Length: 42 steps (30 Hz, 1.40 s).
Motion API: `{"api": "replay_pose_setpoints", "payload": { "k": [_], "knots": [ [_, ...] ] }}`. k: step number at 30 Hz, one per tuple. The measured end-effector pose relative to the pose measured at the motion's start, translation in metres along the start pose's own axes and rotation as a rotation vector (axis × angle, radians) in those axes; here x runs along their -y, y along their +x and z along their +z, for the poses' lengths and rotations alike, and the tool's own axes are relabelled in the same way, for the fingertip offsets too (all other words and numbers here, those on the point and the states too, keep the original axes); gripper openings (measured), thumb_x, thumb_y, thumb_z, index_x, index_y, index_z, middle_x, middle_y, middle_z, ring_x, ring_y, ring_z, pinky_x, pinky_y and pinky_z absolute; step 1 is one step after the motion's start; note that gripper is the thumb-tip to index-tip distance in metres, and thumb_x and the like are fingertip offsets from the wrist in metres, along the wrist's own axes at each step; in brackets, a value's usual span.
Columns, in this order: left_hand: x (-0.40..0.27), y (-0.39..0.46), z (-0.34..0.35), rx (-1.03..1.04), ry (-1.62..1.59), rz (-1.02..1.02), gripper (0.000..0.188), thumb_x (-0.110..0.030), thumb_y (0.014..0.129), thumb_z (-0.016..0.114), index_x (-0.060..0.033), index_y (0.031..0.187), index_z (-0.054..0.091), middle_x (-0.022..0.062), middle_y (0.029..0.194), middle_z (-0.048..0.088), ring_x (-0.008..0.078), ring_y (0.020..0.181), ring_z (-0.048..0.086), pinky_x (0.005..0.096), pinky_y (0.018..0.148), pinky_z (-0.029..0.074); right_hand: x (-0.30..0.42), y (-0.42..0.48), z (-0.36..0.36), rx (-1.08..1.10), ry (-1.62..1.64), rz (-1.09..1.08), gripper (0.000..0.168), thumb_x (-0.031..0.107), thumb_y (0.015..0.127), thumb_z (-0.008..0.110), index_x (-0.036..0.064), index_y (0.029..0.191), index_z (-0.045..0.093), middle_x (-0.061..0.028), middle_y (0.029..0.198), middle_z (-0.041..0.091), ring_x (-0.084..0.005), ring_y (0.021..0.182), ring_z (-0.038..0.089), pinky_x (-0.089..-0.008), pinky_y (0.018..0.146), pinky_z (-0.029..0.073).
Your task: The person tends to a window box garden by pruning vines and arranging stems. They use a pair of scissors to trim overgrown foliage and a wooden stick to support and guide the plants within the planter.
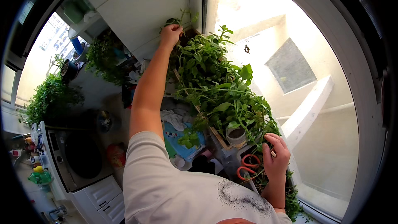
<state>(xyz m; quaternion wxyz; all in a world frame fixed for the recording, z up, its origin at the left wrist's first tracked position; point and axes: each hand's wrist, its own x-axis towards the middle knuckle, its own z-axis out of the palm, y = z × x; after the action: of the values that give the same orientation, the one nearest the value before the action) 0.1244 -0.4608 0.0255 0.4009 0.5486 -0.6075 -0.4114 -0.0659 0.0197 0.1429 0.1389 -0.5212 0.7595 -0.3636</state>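
Leafy green plants (214,68) fill a long planter along the window. My left hand (172,35) reaches to its far end, fingers closed on a thin plant stem (182,18) by the wall. At the near end, my right hand (276,152) is beside the foliage, its fingers bent; a small pale object (273,154) shows at them, and whether it is gripped cannot be told. Scissors with orange-red handles (248,166) lie just left of my right hand, their blades hidden. A glass jar (236,135) stands among the leaves.
A window (326,121) borders the plants on the right. Below the planter's left side lie grey cloth (175,115), a blue folded item (183,140) and a white cup (179,161). Farther left are a front-loading washing machine (82,155), a white cabinet (102,197) and more potted plants (53,96).
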Motion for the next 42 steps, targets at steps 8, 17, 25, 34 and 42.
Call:
{"api": "replay_pose_setpoints", "payload": {
  "k": [8, 17, 25, 34, 42],
  "knots": [
    [-0.089, -0.11, -0.108, -0.218, -0.778, 0.306, 0.021, -0.013, 0.091, 0.055, 0.0006, 0.107, 0.058, 0.0066, 0.086, 0.062, 0.0148, 0.075, 0.057, 0.0297, 0.068, 0.047, 0.013, -0.002, -0.023, -0.15, -0.009, -0.018, 0.02, 0.0, 0.078, 0.063, 0.001, 0.098, 0.063, -0.0113, 0.101, 0.064, -0.0122, 0.062, 0.056, -0.0217, 0.048, 0.041],
    [-0.109, -0.35, 0.0, 0.63, -1.439, -0.17, 0.021, -0.018, 0.091, 0.055, -0.0097, 0.11, 0.058, 0.007, 0.096, 0.065, 0.0201, 0.093, 0.06, 0.0422, 0.101, 0.04, -0.019, -0.066, -0.091, -0.531, -0.117, 0.107, 0.017, 0.005, 0.079, 0.065, 0.005, 0.096, 0.065, -0.0083, 0.097, 0.066, -0.0115, 0.06, 0.052, -0.0228, 0.047, 0.038],
    [-0.115, -0.447, 0.153, 0.907, -1.291, -0.76, 0.014, -0.005, 0.092, 0.048, -0.0033, 0.106, 0.05, 0.0119, 0.107, 0.056, 0.0277, 0.108, 0.053, 0.0438, 0.099, 0.042, -0.045, -0.147, -0.12, -0.583, -0.199, 0.351, 0.016, 0.009, 0.082, 0.062, 0.005, 0.097, 0.064, -0.0078, 0.095, 0.066, -0.0111, 0.061, 0.053, -0.0227, 0.046, 0.039],
    [-0.098, -0.445, 0.164, 1.213, -0.457, -0.494, 0.094, -0.025, 0.087, 0.062, 0.0081, 0.14, -0.007, 0.0301, 0.145, 0.013, 0.0315, 0.133, 0.027, 0.0344, 0.105, 0.033, -0.06, -0.141, -0.083, -0.317, -0.216, 0.329, 0.015, 0.009, 0.083, 0.06, 0.003, 0.096, 0.063, -0.0116, 0.089, 0.064, -0.0219, 0.06, 0.055, -0.0295, 0.054, 0.043],
    [-0.091, -0.369, -0.011, 0.423, -0.416, 0.205, 0.025, -0.014, 0.09, 0.055, -0.0039, 0.112, 0.061, 0.0046, 0.103, 0.063, 0.011, 0.095, 0.057, 0.0262, 0.083, 0.046, -0.004, -0.044, -0.03, -0.009, -0.274, -0.014, 0.021, 0.013, 0.082, 0.06, 0.004, 0.1, 0.063, -0.0124, 0.096, 0.064, -0.031, 0.08, 0.062, -0.0368, 0.069, 0.05]
  ]
}}
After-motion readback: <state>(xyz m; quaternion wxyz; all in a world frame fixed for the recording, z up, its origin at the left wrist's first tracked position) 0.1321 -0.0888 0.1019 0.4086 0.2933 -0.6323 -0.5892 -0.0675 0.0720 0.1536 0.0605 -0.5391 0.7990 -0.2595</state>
